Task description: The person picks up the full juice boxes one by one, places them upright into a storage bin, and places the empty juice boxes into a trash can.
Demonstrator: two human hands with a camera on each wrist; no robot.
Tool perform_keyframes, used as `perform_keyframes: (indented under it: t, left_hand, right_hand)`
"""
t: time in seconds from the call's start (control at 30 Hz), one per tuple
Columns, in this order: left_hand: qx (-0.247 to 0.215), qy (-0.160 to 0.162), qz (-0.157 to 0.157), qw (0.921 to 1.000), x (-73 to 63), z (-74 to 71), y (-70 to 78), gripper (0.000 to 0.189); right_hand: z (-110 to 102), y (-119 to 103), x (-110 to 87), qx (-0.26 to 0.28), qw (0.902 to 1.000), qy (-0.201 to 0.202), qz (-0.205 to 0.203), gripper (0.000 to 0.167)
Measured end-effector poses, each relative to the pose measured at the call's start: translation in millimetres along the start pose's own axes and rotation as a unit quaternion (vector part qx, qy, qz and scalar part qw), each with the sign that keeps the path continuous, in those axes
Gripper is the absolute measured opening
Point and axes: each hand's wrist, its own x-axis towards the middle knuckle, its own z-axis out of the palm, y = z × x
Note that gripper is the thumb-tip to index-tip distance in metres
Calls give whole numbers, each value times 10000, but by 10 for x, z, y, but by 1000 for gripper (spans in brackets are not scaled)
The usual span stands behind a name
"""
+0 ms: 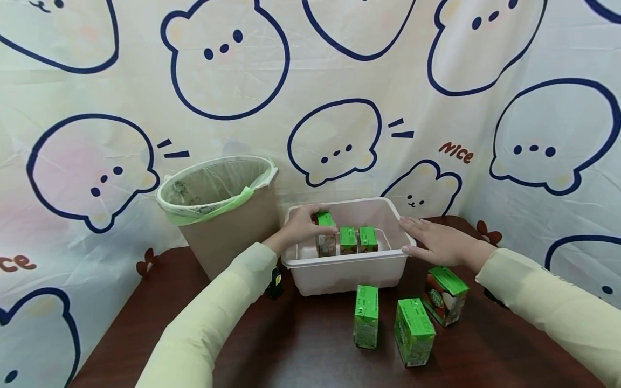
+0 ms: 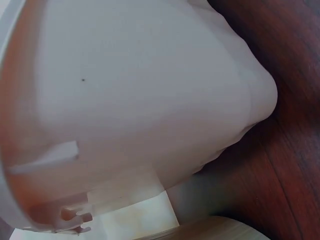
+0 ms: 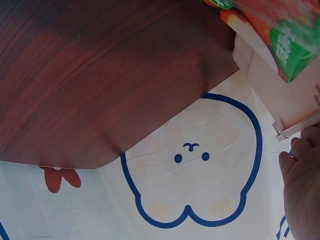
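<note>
My left hand (image 1: 304, 226) reaches over the left part of the pale plastic bin (image 1: 349, 269) and grips a small green-topped carton (image 1: 326, 245), thumb across its near upper side. Two similar cartons, a middle one (image 1: 347, 240) and a right one (image 1: 368, 239), stand beside it in the bin. On the bin's right rim lies my right hand (image 1: 439, 242), fingers straight and thumb apart on the outer side. The right wrist view shows the fingers (image 3: 295, 150) at the rim. The left wrist view shows the bin's outer wall (image 2: 140, 75), with the left hand out of sight.
Three more green cartons stand on the dark wooden table (image 1: 310, 355): one before the bin (image 1: 366, 318), one nearer me (image 1: 414, 333), and one below my right hand (image 1: 445, 296). A lined trash can (image 1: 233, 231) stands left of the bin. Behind hangs a printed curtain (image 1: 233, 140).
</note>
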Motion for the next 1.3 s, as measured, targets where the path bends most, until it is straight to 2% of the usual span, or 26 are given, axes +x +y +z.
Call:
perform_keyframes:
  t: [0.27,0.5,0.7,0.9,1.13,1.3]
  left_hand:
    - [-94,-459,-43,9989,35,-1,-53,69]
    - [98,-644,-87,9978,77,27,-97,70]
    - [12,-915,-117,9957,81,64,-78,69]
    - [-6,-1166,-245,9929,92,99,-58,68]
    - [173,-1280,-394,9908,128,111,-42,67]
    - [265,-1377,-627,9881,162,123,-43,66]
  right_hand:
    - [-10,-13,13,-2,10000,-1,-9,84]
    - [-13,-15,3,-29,10000,26,-37,82]
    - [-17,-18,-5,-62,9999,55,-114,81]
    - [-22,-21,-5,-12,10000,-3,-58,82]
    - [-13,-8,-2,-16,10000,3,-21,83]
    - [-23,-19,-8,-31,10000,18,-21,82]
